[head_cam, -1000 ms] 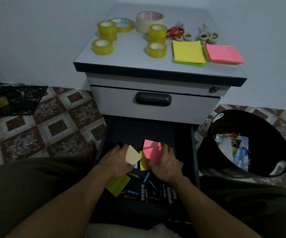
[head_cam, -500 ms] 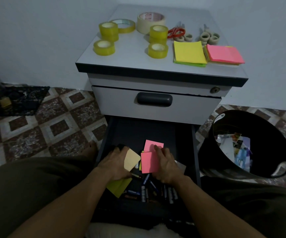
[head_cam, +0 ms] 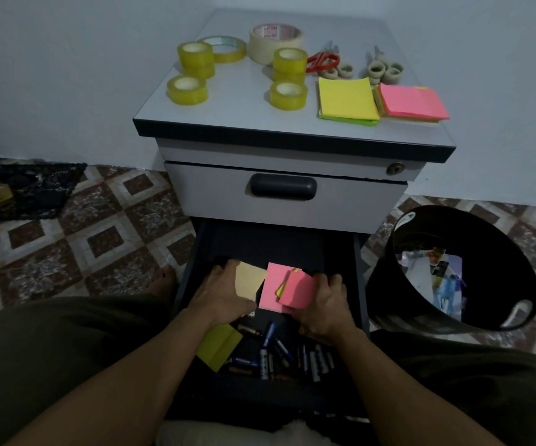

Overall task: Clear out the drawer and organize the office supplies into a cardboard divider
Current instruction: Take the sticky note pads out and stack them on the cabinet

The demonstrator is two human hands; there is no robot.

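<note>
Both of my hands reach into the open bottom drawer (head_cam: 195, 284) of a grey pedestal cabinet (head_cam: 292, 204): my left hand (head_cam: 221, 297) is closed on a pale tan sticky-note pad (head_cam: 249, 280), and my right hand (head_cam: 323, 305) is clamped on a pink sticky-note pad (head_cam: 297, 292), held tilted over a second pink pad (head_cam: 271, 291) with a sliver of yellow showing between them. A lime-green sticky-note pad (head_cam: 218, 347) lies under my left wrist, and beside it, in the front of the drawer, a loose heap of batteries (head_cam: 271, 350) lies scattered between my forearms. On the cabinet top (head_cam: 237, 117), five yellow tape rolls (head_cam: 187, 89) sit near a thin clear tape ring (head_cam: 226, 48) and a wide roll of masking tape (head_cam: 274, 41) at the back; a pair of red-handled scissors (head_cam: 323, 61) and beige-handled scissors (head_cam: 384, 70) lie just behind a yellow stack of sticky notes (head_cam: 347, 99) and a pink stack of sticky notes (head_cam: 413, 103), which sit touching side by side. A black wastebasket (head_cam: 498, 259) holding scraps of paper tilts toward me on the patterned tile floor (head_cam: 83, 236) to the right of the drawer. The upper drawer (head_cam: 221, 194) is shut, and I cannot see a cardboard divider from this view.
</note>
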